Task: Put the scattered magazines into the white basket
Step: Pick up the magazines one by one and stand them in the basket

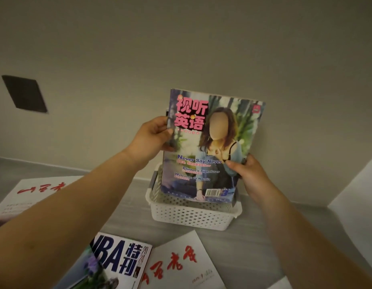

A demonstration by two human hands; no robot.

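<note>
Holding the English-learning magazine upright at frame centre, left hand and right hand grip its edges; lowering into white basket appears next.

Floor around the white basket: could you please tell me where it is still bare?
Bare floor lies between the white basket and the left white magazine, and right of the basket. In front, the NBA magazine and red-lettered magazine crowd it.
</note>
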